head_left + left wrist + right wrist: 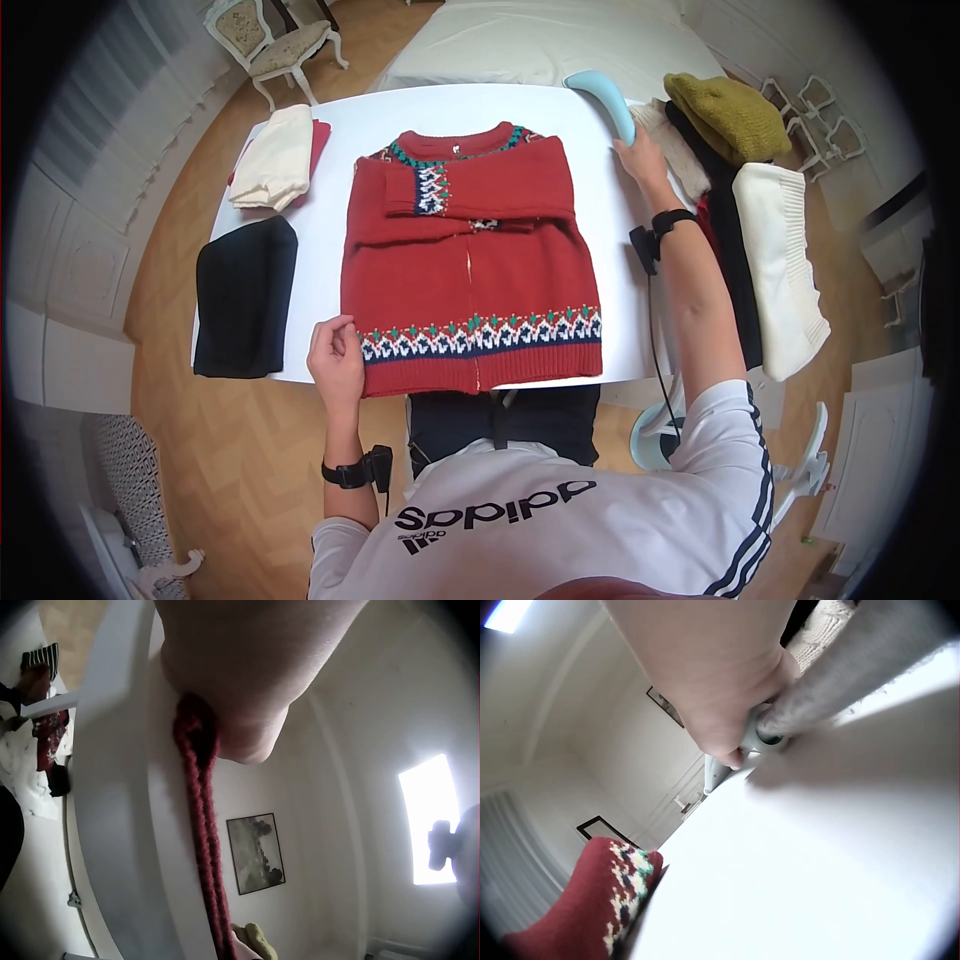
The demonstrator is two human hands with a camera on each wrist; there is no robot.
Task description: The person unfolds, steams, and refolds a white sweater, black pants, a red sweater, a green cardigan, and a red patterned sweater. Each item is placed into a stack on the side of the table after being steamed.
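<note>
A red knitted cardigan (450,280) lies flat on the white table, its sleeves folded across the chest and patterned bands at yoke, cuffs and hem. My left hand (337,350) has its fingers curled at the cardigan's left edge, just above the hem, holding it there. In the left wrist view the red hem (202,810) runs along the table right up to that hand; its fingertips are hidden. My right hand (643,160) grips a light blue curved wand (603,98) near the table's right side. A grey tube (855,679) meets this wand in the right wrist view.
Left on the table (325,260) lie cream folded clothes (275,155) and a black folded garment (245,300). At the right edge hang several garments, with an olive knit (730,115) and a cream knit (780,260). Behind stands a bed (540,45).
</note>
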